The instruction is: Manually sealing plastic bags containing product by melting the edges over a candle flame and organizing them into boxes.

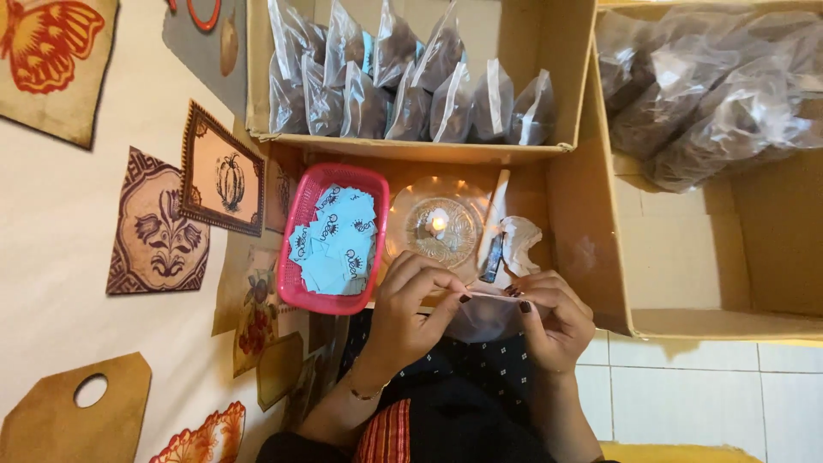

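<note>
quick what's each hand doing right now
Left hand: closed, pinching the top edge of a clear plastic bag.
Right hand: closed, pinching the same bag's edge from the other side.

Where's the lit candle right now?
In the head view, the lit candle sits in a clear glass dish at centre, just right of the pink basket and just beyond the fingers.

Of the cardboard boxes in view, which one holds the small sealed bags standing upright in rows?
The top-centre box, just beyond the pink basket and the candle dish. The box on the right instead holds larger bags heaped loosely.
</note>
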